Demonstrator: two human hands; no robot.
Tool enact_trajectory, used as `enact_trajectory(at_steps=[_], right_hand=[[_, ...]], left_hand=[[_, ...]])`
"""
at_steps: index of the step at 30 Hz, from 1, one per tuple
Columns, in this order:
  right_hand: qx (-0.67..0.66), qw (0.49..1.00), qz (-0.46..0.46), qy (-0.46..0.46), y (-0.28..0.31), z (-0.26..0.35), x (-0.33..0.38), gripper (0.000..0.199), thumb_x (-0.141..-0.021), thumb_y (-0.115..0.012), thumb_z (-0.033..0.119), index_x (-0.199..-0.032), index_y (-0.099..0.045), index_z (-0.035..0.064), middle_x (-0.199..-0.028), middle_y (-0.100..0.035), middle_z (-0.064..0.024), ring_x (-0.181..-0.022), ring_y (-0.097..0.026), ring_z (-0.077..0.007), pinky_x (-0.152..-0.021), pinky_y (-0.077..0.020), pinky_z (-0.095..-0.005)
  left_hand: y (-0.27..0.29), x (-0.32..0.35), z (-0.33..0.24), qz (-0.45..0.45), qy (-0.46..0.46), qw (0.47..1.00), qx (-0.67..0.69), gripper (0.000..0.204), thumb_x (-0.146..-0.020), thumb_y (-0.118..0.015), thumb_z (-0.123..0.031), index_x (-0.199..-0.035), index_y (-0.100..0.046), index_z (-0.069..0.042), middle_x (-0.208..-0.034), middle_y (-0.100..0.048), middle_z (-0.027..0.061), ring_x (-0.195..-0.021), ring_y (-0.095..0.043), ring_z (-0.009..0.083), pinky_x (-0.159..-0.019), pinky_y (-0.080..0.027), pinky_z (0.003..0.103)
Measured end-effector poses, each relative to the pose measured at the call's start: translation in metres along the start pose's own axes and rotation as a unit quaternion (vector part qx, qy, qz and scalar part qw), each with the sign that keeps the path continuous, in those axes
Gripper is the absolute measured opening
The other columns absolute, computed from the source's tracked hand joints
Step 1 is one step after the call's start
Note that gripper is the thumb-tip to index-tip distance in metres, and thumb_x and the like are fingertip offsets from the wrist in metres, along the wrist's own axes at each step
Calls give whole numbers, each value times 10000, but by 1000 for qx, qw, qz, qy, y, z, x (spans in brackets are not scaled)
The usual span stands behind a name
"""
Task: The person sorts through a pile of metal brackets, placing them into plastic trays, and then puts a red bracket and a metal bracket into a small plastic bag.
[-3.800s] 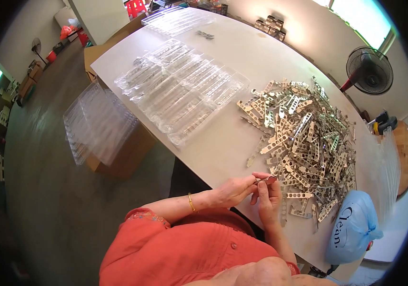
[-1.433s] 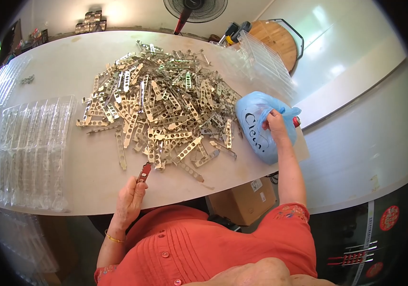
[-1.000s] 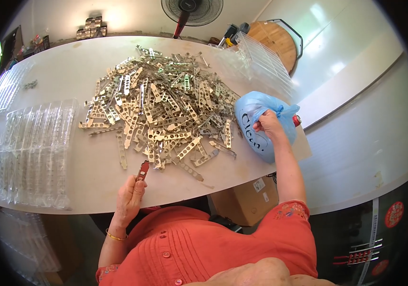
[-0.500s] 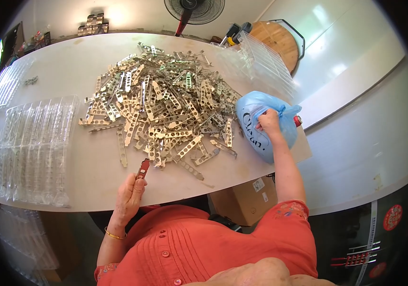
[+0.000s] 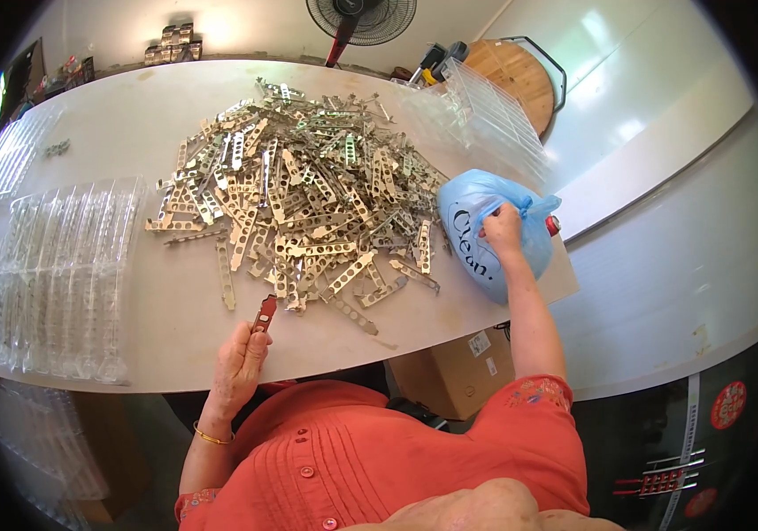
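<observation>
My left hand (image 5: pixel 241 358) is closed round the lower end of a metal slot bracket (image 5: pixel 264 314), held upright near the table's front edge. The bracket's face looks red. A heap of metal brackets (image 5: pixel 308 195), flat strips with round holes, covers the middle of the table just beyond it. To the right sits a stuffed blue plastic bag (image 5: pixel 485 261) with dark lettering. My right hand (image 5: pixel 503 227) is closed at its upper side, fingers pressed into the gathered film. The fingertips are partly hidden there.
Clear plastic trays (image 5: pixel 65 283) are stacked at the left, with another clear tray (image 5: pixel 20 155) behind. More clear trays (image 5: pixel 498 115) lean at the back right. A fan (image 5: pixel 357 19) stands beyond the table. A cardboard box (image 5: pixel 454 376) is below the front edge.
Almost nothing differs. My right hand has shifted very slightly on the blue bag; my left hand and the bracket stay in place.
</observation>
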State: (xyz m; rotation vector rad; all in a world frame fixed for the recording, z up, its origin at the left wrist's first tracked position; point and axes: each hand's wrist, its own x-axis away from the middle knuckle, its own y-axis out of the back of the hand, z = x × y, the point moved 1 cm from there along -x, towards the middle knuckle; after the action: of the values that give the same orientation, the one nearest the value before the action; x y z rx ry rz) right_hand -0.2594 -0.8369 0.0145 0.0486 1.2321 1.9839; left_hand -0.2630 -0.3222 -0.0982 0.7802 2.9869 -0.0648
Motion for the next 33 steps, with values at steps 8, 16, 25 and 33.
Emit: enact_trajectory(at_steps=[8,16,25,33], right_hand=[[8,999,-44,-5,13,-10,1,160,-772,-599,78,-888,-645,-22,-757,-686,-182,-644,-688,-299,-650,-539,-405],[89,990,-92,54,44,11,22,180,-806,-557,135,-901,-672,34,-827,-686,-156,-801,-661,-330,-740,-512,-427],[-55,996,-66,-27,64,-3,20,214,-896,-580,221,-988,-665,47,-810,-688,-115,-618,-649,-234,-615,-526,-349],[-55,996,-63,25,48,-12,18,276,-865,-711,250,-1029,-648,37,-771,-660,-54,-544,-599,-152,-505,-484,-312]], left_hand=[[0,-1,0,1,-8,1000,-11,261,-1073,-473,-232,-924,-539,-28,-665,-412,-31,-581,-381,67,-528,-336,234],[0,0,-1,-1,-3,1000,-9,271,-1072,-474,-247,-932,-545,-26,-671,-417,-29,-590,-388,68,-538,-346,237],[0,2,-2,-2,3,1000,-3,296,-1072,-476,-275,-931,-546,-25,-672,-421,-33,-595,-389,64,-539,-347,236],[0,0,1,-5,-2,1000,-4,295,-1073,-477,-268,-930,-547,-20,-662,-418,-39,-585,-382,58,-531,-338,231]])
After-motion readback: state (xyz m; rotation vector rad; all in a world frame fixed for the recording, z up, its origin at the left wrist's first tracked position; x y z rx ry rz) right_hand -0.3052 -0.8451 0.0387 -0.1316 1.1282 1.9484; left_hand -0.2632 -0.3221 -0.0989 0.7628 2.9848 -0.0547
